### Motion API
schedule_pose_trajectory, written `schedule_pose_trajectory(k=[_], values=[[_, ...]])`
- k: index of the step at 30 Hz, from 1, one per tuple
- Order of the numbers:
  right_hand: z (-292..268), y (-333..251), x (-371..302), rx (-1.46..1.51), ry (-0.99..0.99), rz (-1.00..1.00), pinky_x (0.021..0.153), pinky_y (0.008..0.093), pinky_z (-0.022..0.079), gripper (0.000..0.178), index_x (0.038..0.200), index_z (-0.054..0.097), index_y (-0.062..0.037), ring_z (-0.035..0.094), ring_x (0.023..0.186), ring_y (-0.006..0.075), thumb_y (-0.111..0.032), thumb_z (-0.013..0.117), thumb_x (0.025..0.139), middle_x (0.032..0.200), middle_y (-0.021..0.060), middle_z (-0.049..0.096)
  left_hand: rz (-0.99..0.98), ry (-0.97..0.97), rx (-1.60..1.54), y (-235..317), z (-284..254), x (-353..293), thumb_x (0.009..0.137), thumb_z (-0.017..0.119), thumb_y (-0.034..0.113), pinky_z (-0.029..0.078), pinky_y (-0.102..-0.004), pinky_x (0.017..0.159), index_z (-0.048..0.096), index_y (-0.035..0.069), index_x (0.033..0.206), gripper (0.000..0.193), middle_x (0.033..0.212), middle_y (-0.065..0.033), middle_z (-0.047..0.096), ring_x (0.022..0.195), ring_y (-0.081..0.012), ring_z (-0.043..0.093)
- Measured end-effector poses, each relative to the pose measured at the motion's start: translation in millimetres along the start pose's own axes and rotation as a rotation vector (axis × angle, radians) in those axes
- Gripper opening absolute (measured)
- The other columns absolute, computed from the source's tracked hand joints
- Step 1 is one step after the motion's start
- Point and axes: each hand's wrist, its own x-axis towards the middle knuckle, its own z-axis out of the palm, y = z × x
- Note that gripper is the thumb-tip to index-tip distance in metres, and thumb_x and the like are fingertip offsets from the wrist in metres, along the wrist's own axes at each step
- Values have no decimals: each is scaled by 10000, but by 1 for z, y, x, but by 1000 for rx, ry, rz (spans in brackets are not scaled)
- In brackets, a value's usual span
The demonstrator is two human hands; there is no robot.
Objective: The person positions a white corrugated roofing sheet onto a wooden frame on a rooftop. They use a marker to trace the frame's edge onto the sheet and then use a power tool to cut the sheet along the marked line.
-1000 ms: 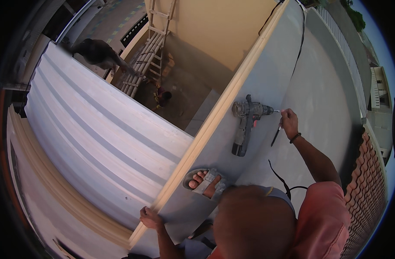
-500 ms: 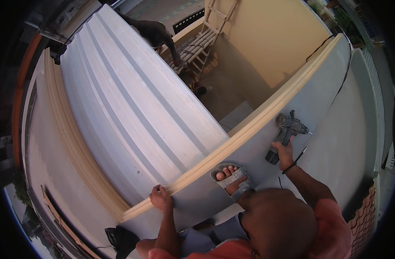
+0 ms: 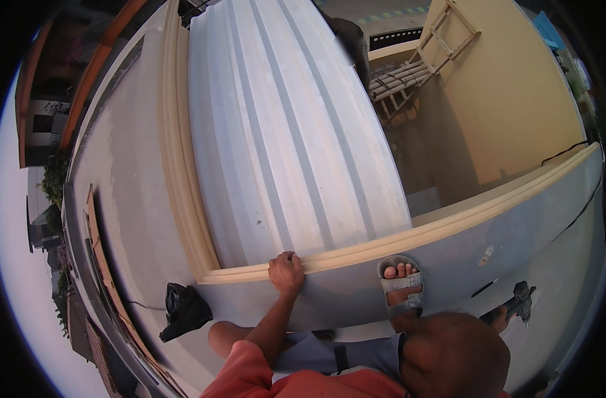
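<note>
My left hand [image 3: 286, 272] is curled over the cream moulding [image 3: 356, 254] that edges the opening, at the lower end of the ribbed metal sheets [image 3: 296, 132]. My right hand [image 3: 500, 320] grips a dark cordless drill [image 3: 522, 300] out to the right, low over the grey ledge. The drill's head points away from my body, and my knee partly hides that hand. Near the drill lies a thin dark pen-like stick [image 3: 484, 287]. My sandalled foot [image 3: 402, 284] is set against the grey band beside the moulding.
A black plastic bag [image 3: 185, 310] sits at left near my knee. Beyond the sheets, a person in dark clothing [image 3: 351, 50] is partly hidden. A wooden ladder [image 3: 452, 30] and bamboo poles [image 3: 401, 81] stand in the deep opening. A black cable [image 3: 585, 211] runs along the right wall.
My view has swung, so the sheets now stand more upright in the picture. My right hand has carried the drill down and right. The left hand stays on the moulding.
</note>
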Motion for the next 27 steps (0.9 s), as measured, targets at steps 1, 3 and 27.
schedule_pose_trajectory(k=[1,3,27], values=[[-15,19,12,29,-11,40,678,389,470,321,986,563,-6,558,760,214,-216,636,754,866,69,551,17,4,18,5,-3,2,816,587,243,451,-425,850,717,106,915,213,925,-60,700,918,-302,587],[-75,62,49,89,41,82,671,386,468,301,929,587,3,565,749,221,-225,640,739,842,67,557,52,-11,6,18,5,3,815,581,236,456,-430,834,716,106,909,210,923,-62,700,902,-307,588],[-29,198,-24,-178,-31,360,871,409,480,564,1197,529,48,614,989,284,-289,674,769,1064,180,621,66,-13,-2,8,9,-6,842,545,259,456,-452,810,704,66,940,268,910,-115,685,885,-329,583]])
